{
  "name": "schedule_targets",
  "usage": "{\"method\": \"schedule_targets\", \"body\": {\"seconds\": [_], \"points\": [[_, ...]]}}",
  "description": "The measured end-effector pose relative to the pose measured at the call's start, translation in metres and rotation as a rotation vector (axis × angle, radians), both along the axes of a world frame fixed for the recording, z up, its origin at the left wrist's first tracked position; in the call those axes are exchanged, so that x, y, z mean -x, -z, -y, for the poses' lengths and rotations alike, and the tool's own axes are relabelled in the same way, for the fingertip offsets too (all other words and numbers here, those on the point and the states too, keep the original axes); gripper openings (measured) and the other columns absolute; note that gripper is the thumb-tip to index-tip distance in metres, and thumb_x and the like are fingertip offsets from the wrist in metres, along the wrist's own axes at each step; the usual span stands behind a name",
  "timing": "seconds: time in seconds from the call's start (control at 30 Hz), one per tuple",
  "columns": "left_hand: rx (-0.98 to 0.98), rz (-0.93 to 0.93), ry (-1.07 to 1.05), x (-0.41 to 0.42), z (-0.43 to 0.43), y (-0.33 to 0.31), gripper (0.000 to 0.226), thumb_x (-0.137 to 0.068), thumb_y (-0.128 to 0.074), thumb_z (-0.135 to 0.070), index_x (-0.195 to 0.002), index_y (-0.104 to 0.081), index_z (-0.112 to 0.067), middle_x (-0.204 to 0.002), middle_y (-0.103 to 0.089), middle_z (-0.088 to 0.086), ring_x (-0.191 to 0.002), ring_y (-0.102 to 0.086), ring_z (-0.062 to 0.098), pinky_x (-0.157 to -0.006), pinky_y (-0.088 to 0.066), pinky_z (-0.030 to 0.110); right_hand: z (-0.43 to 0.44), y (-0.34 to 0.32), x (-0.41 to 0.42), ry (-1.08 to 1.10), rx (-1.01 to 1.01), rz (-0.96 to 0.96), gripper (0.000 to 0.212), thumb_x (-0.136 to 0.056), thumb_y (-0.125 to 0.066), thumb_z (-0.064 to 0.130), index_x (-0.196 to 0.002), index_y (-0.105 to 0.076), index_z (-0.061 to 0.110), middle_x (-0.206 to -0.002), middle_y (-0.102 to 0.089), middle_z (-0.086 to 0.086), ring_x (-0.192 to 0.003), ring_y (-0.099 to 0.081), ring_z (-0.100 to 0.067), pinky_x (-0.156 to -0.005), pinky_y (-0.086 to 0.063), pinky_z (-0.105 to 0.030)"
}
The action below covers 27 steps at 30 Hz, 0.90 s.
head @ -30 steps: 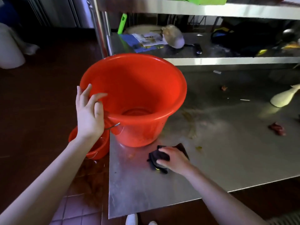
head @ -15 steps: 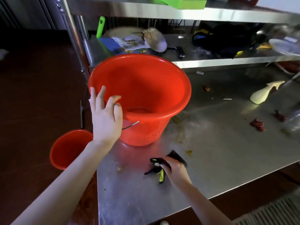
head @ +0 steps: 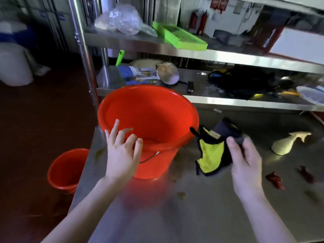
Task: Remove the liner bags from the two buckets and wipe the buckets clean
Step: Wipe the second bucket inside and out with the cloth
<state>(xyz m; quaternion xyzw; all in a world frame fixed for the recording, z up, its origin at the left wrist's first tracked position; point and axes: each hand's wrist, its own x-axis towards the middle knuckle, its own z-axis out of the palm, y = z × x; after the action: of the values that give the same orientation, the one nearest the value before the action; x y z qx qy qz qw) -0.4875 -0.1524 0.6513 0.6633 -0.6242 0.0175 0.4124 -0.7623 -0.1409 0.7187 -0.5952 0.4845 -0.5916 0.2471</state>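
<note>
A large orange bucket [head: 154,116] stands tilted on the steel table [head: 201,207], its wire handle hanging at the front, no liner visible inside. My left hand [head: 122,151] rests at its near rim with fingers spread and loosely bent. My right hand [head: 245,162] holds a black and yellow cloth [head: 213,155] lifted off the table, just right of the bucket. A second, smaller orange bucket [head: 67,169] stands on the floor at the table's left edge.
Red scraps [head: 274,179] and a pale peel [head: 287,142] lie on the table at right. Behind are steel shelves [head: 228,100] with a cap, papers, a black bag, a green tray [head: 180,37] and a clear plastic bag [head: 122,19]. A shelf post [head: 82,55] rises by the bucket.
My right hand has raised the cloth from the table up beside the bucket. The left hand's fingers have loosened at the rim. The view has tilted up toward the shelves.
</note>
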Motion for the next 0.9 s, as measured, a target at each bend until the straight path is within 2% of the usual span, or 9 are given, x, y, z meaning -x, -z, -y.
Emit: {"method": "schedule_targets", "body": {"seconds": [0.1,0.17,0.2,0.27,0.33,0.53,0.67,0.8,0.9], "points": [[-0.017,-0.025,-0.055,0.024,-0.001,-0.001,0.038,-0.094,-0.043,-0.028,-0.080,-0.070,-0.006,-0.112,-0.064,0.012,-0.144,-0.025,0.036,-0.116,-0.010,0.062,0.030,-0.033,0.001,-0.121,0.108,-0.011,0.011,-0.097,-0.052,0.034,-0.089,-0.059,0.031,-0.083,-0.062,0.017,-0.080,-0.054,0.005,-0.073,-0.042,-0.013],[-0.036,-0.050,-0.080,0.029,0.001,-0.002,0.037,-0.093,-0.045,-0.026,-0.079,-0.071,-0.005,-0.110,-0.064,0.012,-0.144,-0.026,0.035,-0.116,-0.009,0.062,0.046,-0.037,-0.016,-0.279,0.118,-0.095,0.012,-0.096,-0.050,0.039,-0.102,-0.060,0.036,-0.098,-0.066,0.017,-0.093,-0.058,0.003,-0.082,-0.042,-0.014],[-0.042,-0.054,-0.086,0.029,0.002,-0.003,0.040,-0.093,-0.043,-0.028,-0.080,-0.071,-0.004,-0.109,-0.064,0.013,-0.144,-0.027,0.035,-0.116,-0.008,0.061,0.054,-0.032,-0.025,-0.381,0.106,-0.204,0.017,-0.097,-0.048,0.040,-0.109,-0.060,0.037,-0.105,-0.066,0.016,-0.101,-0.058,0.002,-0.088,-0.040,-0.016],[-0.054,-0.046,-0.090,0.026,0.004,-0.003,0.047,-0.090,-0.036,-0.034,-0.082,-0.071,-0.004,-0.110,-0.064,0.012,-0.142,-0.029,0.035,-0.116,-0.007,0.059,0.065,-0.010,-0.044,-0.511,0.103,-0.654,0.030,-0.099,-0.044,0.041,-0.118,-0.062,0.028,-0.116,-0.066,0.010,-0.113,-0.057,-0.008,-0.100,-0.034,-0.026],[-0.069,-0.034,-0.087,0.022,0.007,-0.003,0.049,-0.089,-0.035,-0.037,-0.083,-0.072,-0.006,-0.110,-0.065,0.009,-0.141,-0.031,0.032,-0.116,-0.006,0.058,0.073,0.018,-0.050,-0.432,0.208,-0.993,0.037,-0.100,-0.041,0.043,-0.117,-0.066,0.023,-0.115,-0.068,0.007,-0.112,-0.060,-0.016,-0.104,-0.034,-0.035],[-0.065,-0.008,-0.082,0.015,0.014,-0.003,0.047,-0.088,-0.032,-0.034,-0.072,-0.069,-0.009,-0.099,-0.063,0.004,-0.133,-0.039,0.028,-0.117,-0.007,0.055,0.085,0.047,-0.044,-0.281,0.457,-0.881,0.035,-0.101,-0.040,0.039,-0.102,-0.069,0.019,-0.097,-0.069,0.006,-0.092,-0.063,-0.018,-0.088,-0.044,-0.036],[-0.093,-0.076,-0.022,0.007,0.019,-0.007,0.055,-0.083,-0.030,-0.037,-0.073,-0.071,-0.003,-0.104,-0.062,0.002,-0.135,-0.035,0.020,-0.116,0.003,0.046,0.117,0.036,-0.004,-0.244,0.404,-0.922,0.035,-0.099,-0.043,0.029,-0.094,-0.072,0.010,-0.091,-0.069,-0.002,-0.087,-0.064,-0.026,-0.092,-0.046,-0.040],[-0.074,-0.105,0.021,0.002,0.026,-0.013,0.055,-0.082,-0.029,-0.035,-0.067,-0.070,-0.002,-0.100,-0.064,0.005,-0.131,-0.040,0.024,-0.107,0.013,0.010,0.137,0.019,0.006,-0.193,0.220,-1.088,0.026,-0.095,-0.052,0.020,-0.087,-0.074,0.009,-0.092,-0.071,-0.003,-0.093,-0.066,-0.027,-0.105,-0.040,-0.041],[-0.068,-0.080,-0.023,0.003,0.035,-0.013,0.050,-0.086,-0.033,-0.026,-0.066,-0.070,0.000,-0.093,-0.065,0.009,-0.126,-0.045,0.030,-0.103,0.011,0.003,0.105,0.029,-0.025,-0.019,0.257,-1.028,0.036,-0.096,-0.049,0.032,-0.076,-0.073,0.016,-0.078,-0.071,0.001,-0.078,-0.066,-0.025,-0.092,-0.047,-0.041]]}}
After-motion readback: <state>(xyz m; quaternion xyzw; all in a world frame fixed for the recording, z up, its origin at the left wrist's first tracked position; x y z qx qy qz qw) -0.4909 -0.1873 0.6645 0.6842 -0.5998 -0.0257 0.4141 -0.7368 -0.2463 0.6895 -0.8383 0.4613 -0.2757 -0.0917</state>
